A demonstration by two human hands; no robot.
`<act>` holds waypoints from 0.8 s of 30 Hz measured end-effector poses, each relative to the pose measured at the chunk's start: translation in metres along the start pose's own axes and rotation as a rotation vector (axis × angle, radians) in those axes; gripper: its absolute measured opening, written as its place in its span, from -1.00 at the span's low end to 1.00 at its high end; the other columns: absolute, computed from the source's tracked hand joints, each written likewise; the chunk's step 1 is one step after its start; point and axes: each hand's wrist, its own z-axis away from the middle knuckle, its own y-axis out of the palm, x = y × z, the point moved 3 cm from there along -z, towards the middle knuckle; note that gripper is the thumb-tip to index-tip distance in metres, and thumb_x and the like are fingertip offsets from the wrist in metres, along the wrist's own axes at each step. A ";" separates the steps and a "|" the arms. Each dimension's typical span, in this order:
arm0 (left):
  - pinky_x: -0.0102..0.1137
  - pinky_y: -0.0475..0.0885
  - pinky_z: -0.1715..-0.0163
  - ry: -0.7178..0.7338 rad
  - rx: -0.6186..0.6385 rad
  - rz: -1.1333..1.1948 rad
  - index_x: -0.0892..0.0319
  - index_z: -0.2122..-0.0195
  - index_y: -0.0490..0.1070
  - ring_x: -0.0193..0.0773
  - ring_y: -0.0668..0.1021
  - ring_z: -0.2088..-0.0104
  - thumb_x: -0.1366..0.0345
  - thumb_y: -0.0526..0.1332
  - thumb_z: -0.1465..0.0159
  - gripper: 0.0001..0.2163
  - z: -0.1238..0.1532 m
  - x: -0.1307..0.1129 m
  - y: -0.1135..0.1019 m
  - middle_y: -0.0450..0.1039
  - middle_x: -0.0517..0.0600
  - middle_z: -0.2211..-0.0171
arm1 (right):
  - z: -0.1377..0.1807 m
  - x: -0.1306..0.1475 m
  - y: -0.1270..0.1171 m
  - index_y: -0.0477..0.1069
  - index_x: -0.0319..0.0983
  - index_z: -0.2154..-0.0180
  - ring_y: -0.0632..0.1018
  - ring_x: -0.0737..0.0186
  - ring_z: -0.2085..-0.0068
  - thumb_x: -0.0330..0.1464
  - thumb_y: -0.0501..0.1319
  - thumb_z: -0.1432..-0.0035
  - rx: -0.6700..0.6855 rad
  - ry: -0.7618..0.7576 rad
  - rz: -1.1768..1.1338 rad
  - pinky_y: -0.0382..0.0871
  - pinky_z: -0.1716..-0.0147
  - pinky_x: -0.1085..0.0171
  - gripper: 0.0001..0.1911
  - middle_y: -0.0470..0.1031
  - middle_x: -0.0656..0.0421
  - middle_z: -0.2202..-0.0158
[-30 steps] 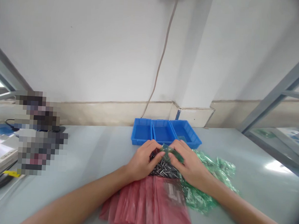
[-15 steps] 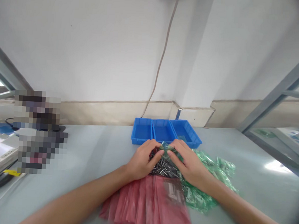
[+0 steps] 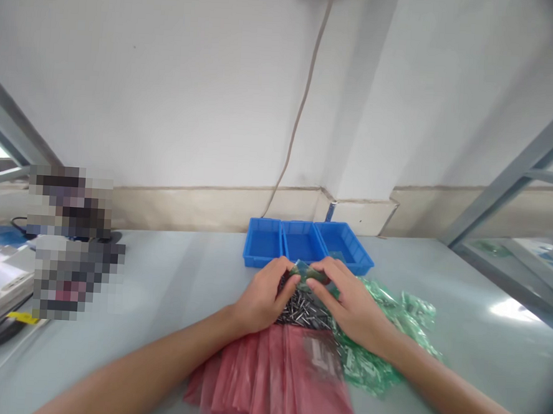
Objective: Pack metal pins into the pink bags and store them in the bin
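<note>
Between my left hand (image 3: 267,296) and my right hand (image 3: 346,299) is a small green clear plastic bag (image 3: 304,272), pinched at its two sides by thumbs and fingers. Its contents cannot be made out. Just below it lies a heap of small dark metal screw-like pieces (image 3: 302,311), partly hidden by my hands. A fanned row of pink plastic bags (image 3: 270,375) spreads toward me, under my left wrist. To the right, a pile of green plastic bags (image 3: 372,363) lies partly beneath my right forearm.
Three blue trays (image 3: 303,243) stand side by side behind my hands; a small clear piece lies in the right one. Along the left side are a blurred-out area, a power strip (image 3: 3,296) and cables. Metal frame posts (image 3: 517,165) rise at both sides, before a white wall.
The green bag between my fingers has tilted and shows a little more of its face. Both hands keep nearly the same place.
</note>
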 end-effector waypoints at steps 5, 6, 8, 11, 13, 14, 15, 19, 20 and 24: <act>-0.34 0.34 0.18 0.000 -0.019 0.030 0.12 0.14 0.33 -0.23 0.45 0.25 0.21 0.07 -0.58 -0.84 0.000 -0.001 -0.001 0.41 -0.05 0.25 | -0.002 0.000 -0.001 0.37 -0.12 0.16 0.50 0.04 0.16 -0.22 0.07 -0.56 -0.023 -0.019 0.011 0.41 0.16 0.08 -0.79 0.50 0.14 0.23; -0.34 0.34 0.17 0.004 -0.021 0.033 0.12 0.13 0.34 -0.23 0.45 0.24 0.20 0.07 -0.58 -0.84 0.000 -0.002 -0.002 0.42 -0.04 0.24 | -0.002 0.000 -0.002 0.37 -0.12 0.18 0.50 0.05 0.17 -0.24 0.07 -0.56 -0.032 -0.034 0.015 0.40 0.16 0.09 -0.79 0.50 0.14 0.24; -0.34 0.36 0.16 0.011 -0.020 0.038 0.13 0.08 0.36 -0.22 0.47 0.22 0.18 0.09 -0.57 -0.84 0.000 -0.002 -0.002 0.45 -0.02 0.21 | -0.002 0.001 -0.003 0.37 -0.12 0.20 0.49 0.05 0.19 -0.26 0.07 -0.56 -0.051 -0.055 0.025 0.39 0.17 0.10 -0.79 0.49 0.14 0.27; -0.33 0.38 0.14 0.011 -0.015 0.038 0.12 0.01 0.39 -0.20 0.50 0.19 0.16 0.12 -0.56 -0.83 0.000 -0.002 -0.001 0.48 0.00 0.16 | -0.002 0.002 -0.005 0.35 -0.12 0.23 0.47 0.07 0.22 -0.30 0.07 -0.56 -0.071 -0.072 0.039 0.37 0.21 0.13 -0.78 0.47 0.16 0.31; -0.33 0.38 0.14 0.006 -0.014 0.032 0.12 0.02 0.40 -0.20 0.50 0.20 0.15 0.14 -0.56 -0.83 0.001 -0.001 -0.001 0.48 -0.01 0.17 | -0.002 0.003 -0.005 0.34 -0.12 0.23 0.45 0.08 0.24 -0.31 0.06 -0.56 -0.075 -0.090 0.036 0.35 0.21 0.14 -0.78 0.46 0.17 0.32; -0.34 0.37 0.14 0.002 -0.014 0.027 0.12 0.02 0.40 -0.21 0.50 0.20 0.15 0.14 -0.55 -0.83 0.001 -0.001 0.000 0.48 -0.01 0.18 | -0.001 0.004 -0.005 0.33 -0.13 0.24 0.45 0.09 0.24 -0.31 0.05 -0.57 -0.075 -0.099 0.032 0.34 0.21 0.14 -0.77 0.45 0.17 0.32; -0.34 0.37 0.14 0.000 -0.015 0.023 0.12 0.03 0.40 -0.21 0.49 0.20 0.16 0.14 -0.55 -0.83 0.001 -0.001 0.000 0.47 -0.02 0.19 | -0.001 0.005 -0.005 0.33 -0.13 0.24 0.44 0.09 0.24 -0.31 0.05 -0.57 -0.073 -0.105 0.027 0.34 0.21 0.14 -0.76 0.45 0.17 0.32; -0.34 0.38 0.14 -0.010 -0.022 0.027 0.12 0.04 0.40 -0.21 0.50 0.21 0.18 0.13 -0.56 -0.85 0.001 0.000 0.000 0.47 -0.03 0.20 | -0.002 0.005 -0.005 0.36 -0.12 0.20 0.46 0.07 0.20 -0.28 0.06 -0.57 -0.054 -0.081 0.018 0.34 0.16 0.12 -0.78 0.47 0.16 0.28; -0.34 0.38 0.14 -0.014 -0.024 0.030 0.12 0.06 0.39 -0.22 0.50 0.21 0.18 0.13 -0.56 -0.85 0.001 0.000 0.000 0.47 -0.03 0.20 | -0.002 0.005 -0.004 0.38 -0.12 0.19 0.47 0.06 0.19 -0.28 0.06 -0.57 -0.051 -0.069 0.017 0.34 0.16 0.11 -0.79 0.48 0.16 0.27; -0.34 0.36 0.17 -0.037 -0.016 0.027 0.12 0.11 0.37 -0.22 0.48 0.24 0.17 0.12 -0.56 -0.84 0.000 0.003 0.001 0.45 -0.04 0.23 | -0.001 0.002 -0.003 0.40 -0.11 0.13 0.48 0.05 0.15 -0.25 0.09 -0.55 -0.043 -0.019 0.008 0.36 0.16 0.11 -0.83 0.51 0.15 0.22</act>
